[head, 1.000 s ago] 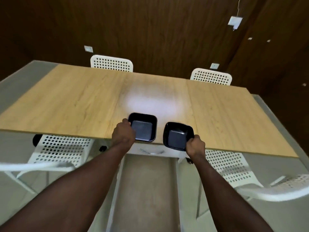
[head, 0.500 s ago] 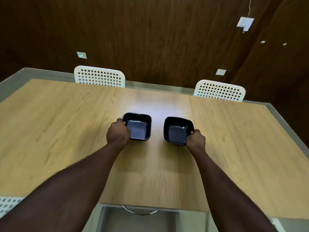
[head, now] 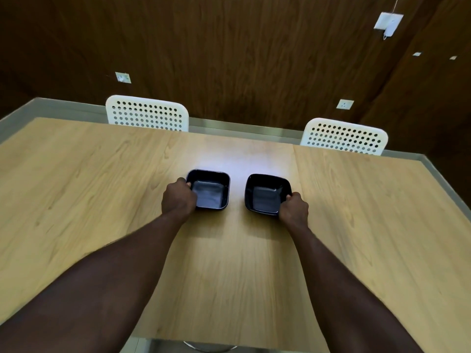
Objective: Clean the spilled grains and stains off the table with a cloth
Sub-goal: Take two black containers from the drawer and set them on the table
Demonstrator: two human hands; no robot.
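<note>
Left hand (head: 178, 200) grips the near-left corner of the left bowl (head: 211, 189), its fingers curled round the rim with the thumb over the edge. Right hand (head: 293, 208) does the same at the near-right corner of the right bowl (head: 266, 194), fingers wrapped on the rim. Both black square bowls sit flat mid-table, side by side with a small gap, and look empty.

Risks, judged: each grip is on one corner only, so a quick lift could tip a bowl or let it slip. Sliding them together could knock the rims. Dragging them could smear any residue underneath.

Task thing: the table (head: 76, 187) surface lies directly under both hands, with bare wood all round the bowls. No cloth in view, so it is nowhere near the fingers. No grains or stains can be made out either, only a pale glare patch just beyond the bowls. Wiping looks not yet begun, and the hands must be freed first. Two white perforated chairs (head: 147, 113) stand at the far edge.
</note>
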